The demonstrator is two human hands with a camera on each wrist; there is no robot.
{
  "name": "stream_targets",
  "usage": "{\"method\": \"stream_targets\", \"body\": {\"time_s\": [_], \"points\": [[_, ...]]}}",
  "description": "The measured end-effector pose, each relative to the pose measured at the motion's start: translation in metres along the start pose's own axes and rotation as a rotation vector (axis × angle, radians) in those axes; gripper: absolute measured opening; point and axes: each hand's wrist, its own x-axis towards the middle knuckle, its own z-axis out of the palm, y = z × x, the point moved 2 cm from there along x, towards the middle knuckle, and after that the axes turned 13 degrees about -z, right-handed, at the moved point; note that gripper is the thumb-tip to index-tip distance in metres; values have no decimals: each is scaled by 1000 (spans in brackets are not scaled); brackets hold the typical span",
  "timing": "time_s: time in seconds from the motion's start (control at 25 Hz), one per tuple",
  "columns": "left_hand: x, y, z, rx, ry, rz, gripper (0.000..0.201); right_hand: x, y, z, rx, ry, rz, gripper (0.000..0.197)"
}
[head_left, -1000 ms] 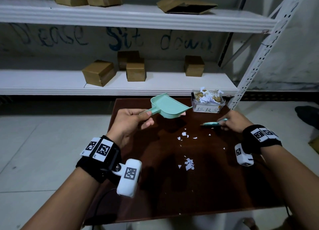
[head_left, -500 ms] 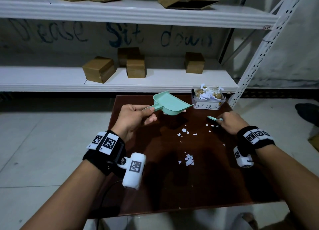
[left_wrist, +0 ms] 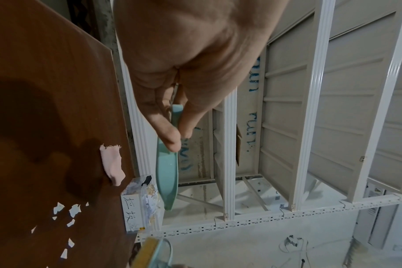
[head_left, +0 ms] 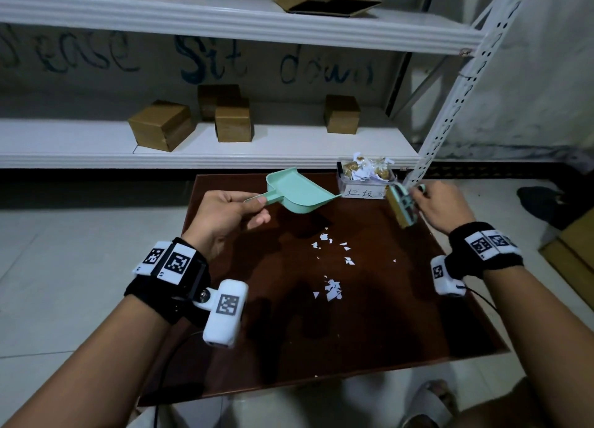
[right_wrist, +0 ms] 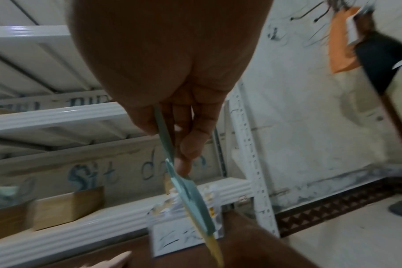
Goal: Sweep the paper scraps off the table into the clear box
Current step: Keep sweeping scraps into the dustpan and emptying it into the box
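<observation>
My left hand (head_left: 225,215) pinches the handle of a mint-green dustpan (head_left: 297,191), held above the far part of the dark wooden table (head_left: 289,331); the same dustpan (left_wrist: 168,172) shows edge-on in the left wrist view. My right hand (head_left: 440,205) grips a small mint brush (head_left: 401,207) with yellow bristles, lifted just in front of the clear box (head_left: 363,183). That box (right_wrist: 184,232) is full of paper and carries a handwritten label. White paper scraps (head_left: 332,289) lie in two loose groups mid-table, a farther group (head_left: 334,246) nearer the dustpan.
White metal shelving (head_left: 225,144) with brown cardboard boxes (head_left: 162,125) stands right behind the table. Its perforated upright (head_left: 450,106) rises by the clear box. A pink scrap (left_wrist: 112,165) lies near the table's far edge. My sandalled foot (head_left: 427,402) is below the near edge.
My right hand has lifted the brush off the table and turned it upright beside the clear box. The left hand with the dustpan has stayed about where it was.
</observation>
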Motion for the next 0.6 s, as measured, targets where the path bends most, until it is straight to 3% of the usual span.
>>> {"method": "stream_targets", "body": {"time_s": [0.08, 0.28, 0.6], "points": [[0, 0, -3, 26, 22, -9, 17, -5, 19, -4, -72, 3, 79, 31], [-1, 0, -11, 105, 52, -41, 14, -17, 32, 24, -125, -241, 141, 33], [4, -7, -7, 251, 30, -76, 14, -15, -60, 51, 67, -291, -41, 30]]}}
